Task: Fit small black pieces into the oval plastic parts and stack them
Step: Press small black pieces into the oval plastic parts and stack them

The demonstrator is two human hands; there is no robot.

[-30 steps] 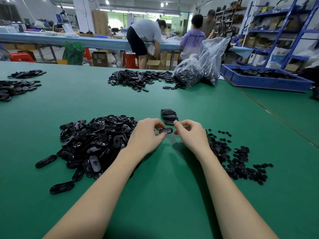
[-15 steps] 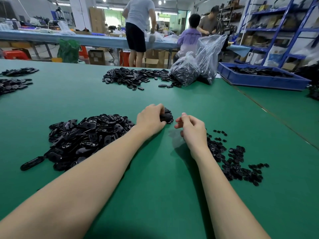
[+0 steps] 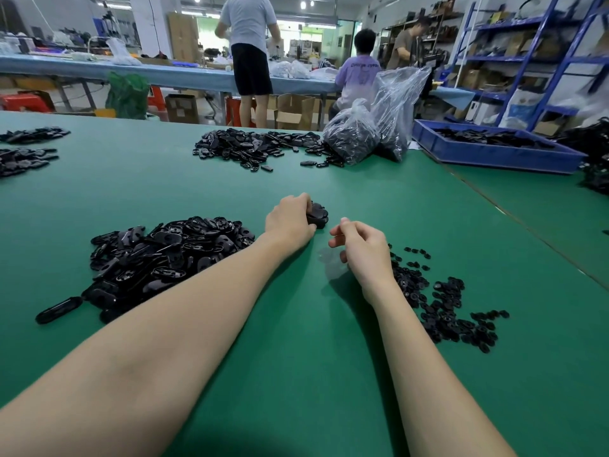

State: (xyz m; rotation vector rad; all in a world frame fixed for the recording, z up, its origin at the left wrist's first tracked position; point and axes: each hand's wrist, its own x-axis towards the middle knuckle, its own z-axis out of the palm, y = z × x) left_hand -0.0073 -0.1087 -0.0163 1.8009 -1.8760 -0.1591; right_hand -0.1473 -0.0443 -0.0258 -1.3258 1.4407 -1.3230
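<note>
**Left hand at the little stack, right hand waits**

The left hand (image 3: 290,221) is on the small stack of oval parts (image 3: 318,215) in the middle of the green surface (image 3: 230,179). Its fingers curl round the stack's left side, so its grip is closed on the stack. Half a second ago it was already there, and it has hardly moved. A second ago both hands were closer to the person and held one oval part between them. That part is not between the hands now.

The right hand (image 3: 364,247) sits just to the right of the stack and does not touch it. Its fingers are curled in. I cannot tell if its grip holds a tiny piece or nothing.

The big pile of oval parts (image 3: 164,255) lies left of the left arm. The small black pieces (image 3: 441,301) are spread out right of the right hand. Both piles look the same as before.

Far back, a person in dark shorts (image 3: 250,57) stands straight at a long blue table. A second ago that person was bent over.
</note>
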